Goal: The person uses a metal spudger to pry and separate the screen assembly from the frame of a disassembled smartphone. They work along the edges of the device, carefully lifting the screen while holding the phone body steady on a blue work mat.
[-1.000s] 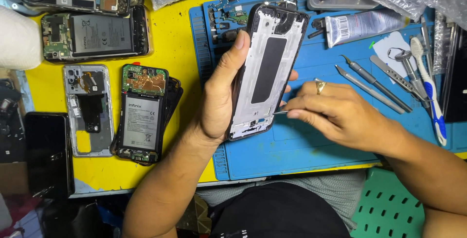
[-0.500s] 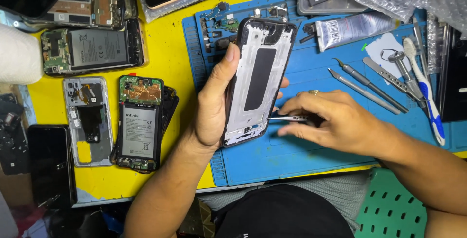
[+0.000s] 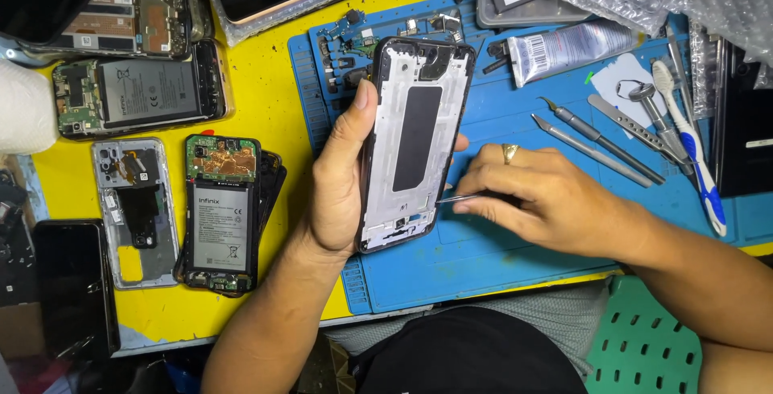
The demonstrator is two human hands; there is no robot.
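Note:
My left hand (image 3: pixel 336 180) grips a stripped phone frame (image 3: pixel 415 140), silver inside with a black rectangular patch, holding it up over the blue repair mat (image 3: pixel 515 257). My right hand (image 3: pixel 543 197), with a gold ring, pinches thin metal tweezers (image 3: pixel 460 197). Their tip touches the frame's lower right edge.
On the yellow table (image 3: pixel 266 96), left of the mat, lie several opened phones with batteries (image 3: pixel 221 213) and a bare back shell (image 3: pixel 133 209). A glue tube (image 3: pixel 568 46), metal pry tools (image 3: pixel 600 140), a toothbrush (image 3: pixel 688 132) and small parts sit on the mat. Bubble wrap lies at top right.
My right hand shifted slightly and brought the tweezers' tip against the frame's lower right edge. My left hand kept its grip while the frame stayed nearly in place.

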